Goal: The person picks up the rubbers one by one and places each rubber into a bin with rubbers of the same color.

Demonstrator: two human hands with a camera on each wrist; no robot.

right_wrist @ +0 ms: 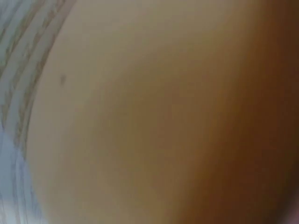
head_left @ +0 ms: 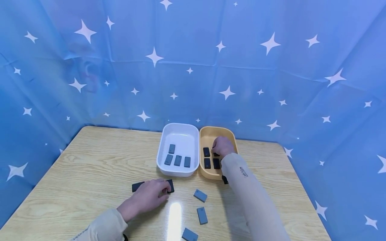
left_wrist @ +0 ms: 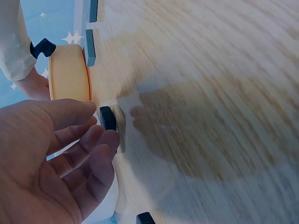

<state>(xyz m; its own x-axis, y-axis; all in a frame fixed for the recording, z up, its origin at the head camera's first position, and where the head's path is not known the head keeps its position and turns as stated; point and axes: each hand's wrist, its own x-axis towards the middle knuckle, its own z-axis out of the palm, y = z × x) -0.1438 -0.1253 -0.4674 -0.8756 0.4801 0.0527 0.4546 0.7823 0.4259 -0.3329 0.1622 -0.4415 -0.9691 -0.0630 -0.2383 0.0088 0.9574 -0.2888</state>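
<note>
My right hand (head_left: 223, 146) reaches into the yellow-orange box (head_left: 211, 131), its curled fingertips pinching a small black rectangular block that they mostly hide. Around it in that box lie several black blocks (head_left: 207, 163). Over the table, my left hand (head_left: 150, 195) has loosely bent fingers around a black block (head_left: 170, 185). In the left wrist view this block (left_wrist: 108, 118) stands just beyond the fingertips, with thumb and fingers apart. Another black block (head_left: 137, 186) lies left of that hand. The right wrist view shows mainly the box's blurred tan wall (right_wrist: 117, 116).
Directly left of the yellow-orange box stands a white box (head_left: 181, 130) with several grey-blue blocks (head_left: 178, 160). Three more grey-blue blocks (head_left: 202, 215) are scattered on the wooden table (head_left: 105, 160) between my arms. A blue star-patterned curtain (head_left: 193, 80) hangs behind the table.
</note>
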